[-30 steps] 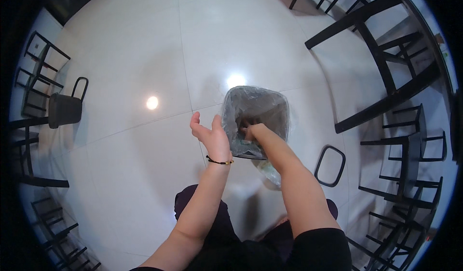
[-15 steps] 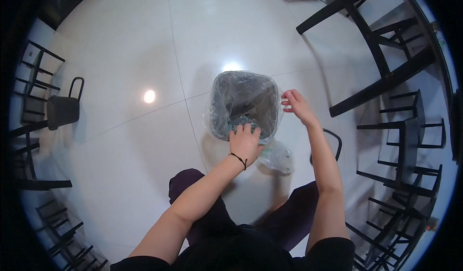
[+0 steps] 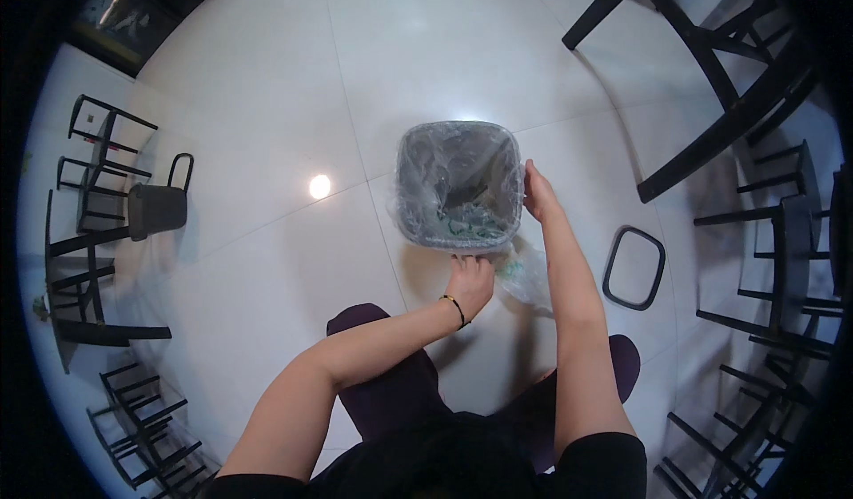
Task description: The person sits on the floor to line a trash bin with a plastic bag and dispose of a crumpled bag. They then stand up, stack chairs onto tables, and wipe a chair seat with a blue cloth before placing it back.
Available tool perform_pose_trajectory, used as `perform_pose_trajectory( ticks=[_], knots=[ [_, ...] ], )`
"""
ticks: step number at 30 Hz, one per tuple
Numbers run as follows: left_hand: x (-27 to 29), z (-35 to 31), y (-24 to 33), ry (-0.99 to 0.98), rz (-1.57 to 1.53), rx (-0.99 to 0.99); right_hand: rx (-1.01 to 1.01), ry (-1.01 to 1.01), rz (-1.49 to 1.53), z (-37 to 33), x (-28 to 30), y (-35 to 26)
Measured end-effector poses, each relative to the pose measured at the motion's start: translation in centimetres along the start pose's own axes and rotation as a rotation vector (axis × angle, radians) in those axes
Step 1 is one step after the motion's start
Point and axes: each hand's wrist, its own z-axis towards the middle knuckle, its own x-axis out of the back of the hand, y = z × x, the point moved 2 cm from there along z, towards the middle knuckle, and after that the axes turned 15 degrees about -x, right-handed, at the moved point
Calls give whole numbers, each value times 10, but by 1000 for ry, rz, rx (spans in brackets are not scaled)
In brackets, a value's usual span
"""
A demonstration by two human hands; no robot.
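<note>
A square grey trash bin (image 3: 404, 188) stands on the floor before me. A clear plastic bin liner (image 3: 425, 219) lines it, folded over the rim, with crumpled film and greenish bits at the bottom. My left hand (image 3: 471, 281), a dark cord on its wrist, is just below the near rim, its curled fingers closed on the liner's edge. At the bin's right side, my right hand (image 3: 538, 197) grips the liner's outer edge, its fingertips partly hidden by the bin. A crumpled clear plastic bag (image 3: 526, 277) with green marks lies between my forearms, partly behind the right one.
A black rounded frame (image 3: 634, 267) lies on the floor at the right. Dark table legs (image 3: 613, 6) and black chairs (image 3: 764, 272) line the right side. More chairs (image 3: 102, 277) and a small grey dustpan-like object (image 3: 157, 211) stand at the left.
My left hand has come out of the bin's near edge and down to the outside of the rim. My right hand has closed in on the right side. The view has shifted, showing the whole black frame.
</note>
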Motion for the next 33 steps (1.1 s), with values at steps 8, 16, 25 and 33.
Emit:
perform_pose_trajectory(
  ticks=[8,16,25,33],
  knots=[
    [85,24,-51,419,-427,159,58,-130,112,-3,14,3],
    [30,82,-143,-606,-509,257,114,-142,64,-3,18,2],
    [-101,99,-157,-1148,-645,283,120,-180,58,-4,10,10],
    [-124,92,-149,-1428,-608,450,102,-188,12,-7,7,12]
  ],
)
